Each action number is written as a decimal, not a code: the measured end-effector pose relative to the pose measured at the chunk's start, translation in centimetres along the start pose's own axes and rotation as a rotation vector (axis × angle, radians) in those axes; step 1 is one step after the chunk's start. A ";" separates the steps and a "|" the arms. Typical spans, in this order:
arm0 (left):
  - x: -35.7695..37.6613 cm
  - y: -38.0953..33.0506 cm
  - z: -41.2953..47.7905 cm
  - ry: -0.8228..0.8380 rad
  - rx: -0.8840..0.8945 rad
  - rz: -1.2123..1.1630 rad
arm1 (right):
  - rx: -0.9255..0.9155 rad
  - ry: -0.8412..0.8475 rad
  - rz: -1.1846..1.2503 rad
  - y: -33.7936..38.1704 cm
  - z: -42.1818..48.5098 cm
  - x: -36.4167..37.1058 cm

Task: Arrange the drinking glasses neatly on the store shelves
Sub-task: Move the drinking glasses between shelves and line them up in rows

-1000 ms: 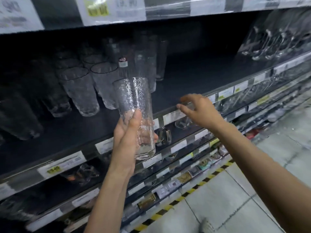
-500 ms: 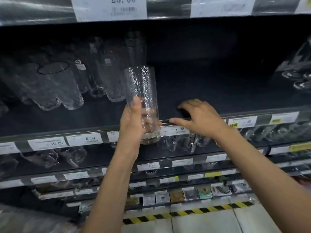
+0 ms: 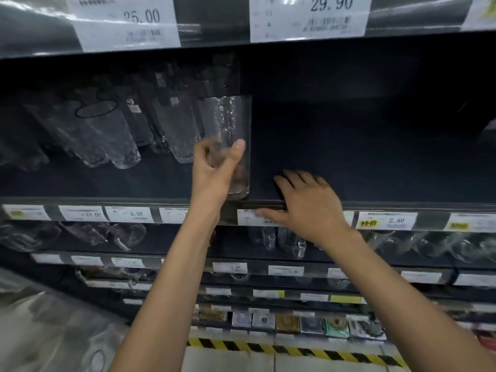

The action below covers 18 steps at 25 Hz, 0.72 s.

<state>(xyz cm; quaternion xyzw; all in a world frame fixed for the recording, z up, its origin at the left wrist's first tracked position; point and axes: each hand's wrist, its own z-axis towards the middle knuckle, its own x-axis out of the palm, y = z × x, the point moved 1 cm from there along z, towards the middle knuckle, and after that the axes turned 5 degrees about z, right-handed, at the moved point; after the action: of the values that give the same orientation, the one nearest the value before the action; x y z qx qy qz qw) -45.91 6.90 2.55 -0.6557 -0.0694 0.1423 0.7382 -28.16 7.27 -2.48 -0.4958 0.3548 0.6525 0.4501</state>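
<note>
1. Left hand [image 3: 216, 173] grasps a tall clear textured drinking glass [image 3: 228, 122] round its lower half: thumb on the right side, fingers curled round the left.
2. The glass is upright, base right at the front edge of the dark shelf board [image 3: 375, 170]. Can't tell whether the base touches the board.
3. It sits just right of a row of clear tall glasses [image 3: 112, 140] on the same board, nearest neighbour just beside it. The row looks tilted, likely wide-angle lens distortion.
4. Right hand [image 3: 308, 208] is released and holds nothing: fingers straight and spread, lying flat on the board's front edge just right of the glass, not touching it. Thumb runs along the white price label strip [image 3: 386, 220] below the edge.
5. Shelf above carries white price tags [image 3: 308, 18] reading 25.00 and 29.90.
6. Next shelf down: small clear glasses [image 3: 291, 241], blurred.
7. Bottom shelf: small boxed goods [image 3: 287, 323]. Yellow-and-black striped floor tape [image 3: 295, 350] runs along the base.
</note>
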 end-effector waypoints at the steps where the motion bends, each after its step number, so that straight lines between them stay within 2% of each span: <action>1: 0.2 0.0 0.1 -0.030 0.019 0.006 | -0.008 -0.012 -0.003 0.0 0.0 0.1; 5: 0.5 0.7 1.0 -0.095 0.041 0.011 | -0.008 -0.043 -0.012 0.0 -0.2 0.2; 13: 0.1 0.8 2.6 -0.056 0.049 0.164 | -0.015 -0.031 -0.014 0.0 -0.2 0.2; 18: -1.2 1.5 2.1 -0.046 0.050 0.406 | -0.013 -0.038 -0.011 -0.1 -0.2 0.2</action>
<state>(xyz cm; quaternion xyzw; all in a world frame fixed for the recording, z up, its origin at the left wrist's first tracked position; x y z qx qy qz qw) -47.85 8.69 1.47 -0.6342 0.0510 0.3048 0.7087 -28.00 7.14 -2.74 -0.4883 0.3391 0.6616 0.4570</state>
